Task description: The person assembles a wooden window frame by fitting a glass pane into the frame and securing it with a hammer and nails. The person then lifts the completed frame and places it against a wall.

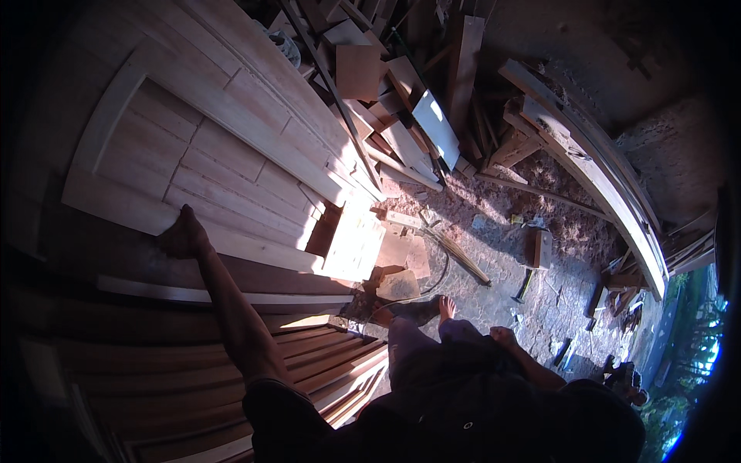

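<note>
A large pale wooden door with a raised frame and plank-like inner panels leans at the left. My left arm stretches out to it, and my left hand is closed on the lower edge of its frame. The thumb lies over the wood, while the other fingers are partly lost in shadow. Bright sun falls on the door's near end. Close to my right side hangs my right hand, its fingers curled. Whether anything is inside them is hidden.
Stacked darker wooden frames stand below my left arm. Offcuts and boards are heaped at the far middle. Long curved timbers lie at the right. A hammer, a wooden block and thin strips lie on the littered floor.
</note>
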{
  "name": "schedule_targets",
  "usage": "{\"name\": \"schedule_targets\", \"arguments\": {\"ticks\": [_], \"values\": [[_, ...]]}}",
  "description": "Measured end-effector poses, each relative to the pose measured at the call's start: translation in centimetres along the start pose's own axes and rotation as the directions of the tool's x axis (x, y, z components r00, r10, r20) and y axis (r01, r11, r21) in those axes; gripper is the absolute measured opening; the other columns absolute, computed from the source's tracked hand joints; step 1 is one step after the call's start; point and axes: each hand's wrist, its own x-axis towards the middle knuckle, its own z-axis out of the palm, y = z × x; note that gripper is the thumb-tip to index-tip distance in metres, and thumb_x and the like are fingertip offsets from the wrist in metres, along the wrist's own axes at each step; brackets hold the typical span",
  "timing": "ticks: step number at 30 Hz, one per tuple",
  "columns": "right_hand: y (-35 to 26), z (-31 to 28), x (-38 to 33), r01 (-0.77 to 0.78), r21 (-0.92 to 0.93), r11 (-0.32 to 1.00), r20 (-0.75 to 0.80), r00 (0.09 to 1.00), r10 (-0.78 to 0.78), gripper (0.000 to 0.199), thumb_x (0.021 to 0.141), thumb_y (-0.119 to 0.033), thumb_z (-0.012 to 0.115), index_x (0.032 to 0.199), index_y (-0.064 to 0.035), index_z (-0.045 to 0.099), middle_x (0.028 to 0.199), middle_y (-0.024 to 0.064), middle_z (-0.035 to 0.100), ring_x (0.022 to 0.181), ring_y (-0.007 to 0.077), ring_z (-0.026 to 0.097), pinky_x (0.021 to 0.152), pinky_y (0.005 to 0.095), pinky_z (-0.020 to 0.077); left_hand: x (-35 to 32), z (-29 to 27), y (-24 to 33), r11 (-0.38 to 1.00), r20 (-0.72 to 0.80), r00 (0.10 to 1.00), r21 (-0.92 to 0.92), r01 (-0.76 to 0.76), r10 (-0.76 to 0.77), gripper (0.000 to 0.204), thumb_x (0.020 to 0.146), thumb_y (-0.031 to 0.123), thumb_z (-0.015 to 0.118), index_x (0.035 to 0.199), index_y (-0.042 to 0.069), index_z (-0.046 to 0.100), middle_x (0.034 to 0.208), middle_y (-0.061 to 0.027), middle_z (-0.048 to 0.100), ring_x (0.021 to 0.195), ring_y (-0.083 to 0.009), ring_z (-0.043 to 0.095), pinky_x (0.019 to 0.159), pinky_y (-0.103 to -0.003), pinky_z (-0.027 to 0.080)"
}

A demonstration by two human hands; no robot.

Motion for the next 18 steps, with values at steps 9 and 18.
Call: {"name": "schedule_targets", "arguments": {"ticks": [9, 18], "values": [[-2.5, -0.1, 3.0, 0.051, 0.020, 0.999, -0.003, 0.999, -0.051, 0.040, 0.091, -0.033, 0.066, 0.118, -0.0040, 0.073, 0.118, 0.0180, 0.073, 0.114, 0.0294, 0.069, 0.101, 0.0381, 0.0526, -10.4, -1.8, -1.3, 0.536, 0.197, 0.980, -0.823, 0.187, -0.039, 0.084, 0.091, 0.057, 0.071, 0.131, -0.014, 0.051, 0.126, -0.0230, 0.061, 0.110, -0.0273, 0.062, 0.098, -0.039, 0.053], [-1.4, 1.3, 2.7, 0.096, 0.072, 0.993, -0.024, 0.995, -0.095, 0.039, 0.093, -0.034, 0.066, 0.117, -0.0055, 0.073, 0.113, 0.0166, 0.075, 0.107, 0.0285, 0.072, 0.095, 0.0384, 0.0553, -12.8, -7.0, 4.5, 0.585, 0.129, 0.977, -0.785, 0.206, -0.171, 0.090, 0.093, 0.066, 0.063, 0.126, -0.017, 0.057, 0.122, -0.0235, 0.062, 0.108, -0.0272, 0.060, 0.096, -0.041, 0.051]]}}
